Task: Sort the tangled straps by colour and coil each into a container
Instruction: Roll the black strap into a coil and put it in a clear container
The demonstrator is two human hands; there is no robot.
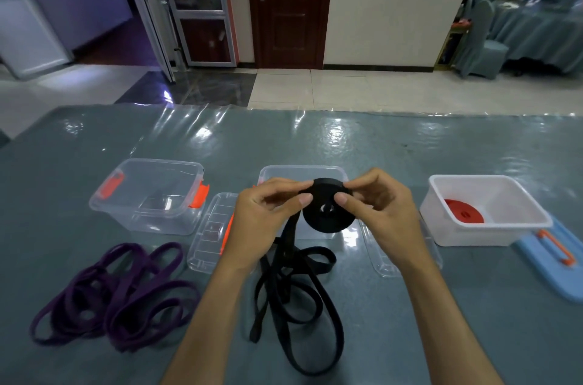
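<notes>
Black strap coil (328,211) pinched between left hand (262,220) and right hand (378,214).

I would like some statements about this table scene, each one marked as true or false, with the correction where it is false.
1. Both hands hold the black strap coil. True: the left hand and the right hand pinch it.
2. The red strap coil lies in the white container. True.
3. The purple strap is already coiled in a container. False: it lies loose on the table, in front of the clear container with orange latches.
4. The whole black strap is wound up. False: a long loose part still lies on the table below the hands.
5. The blue lid covers the white container. False: it lies beside it.
</notes>
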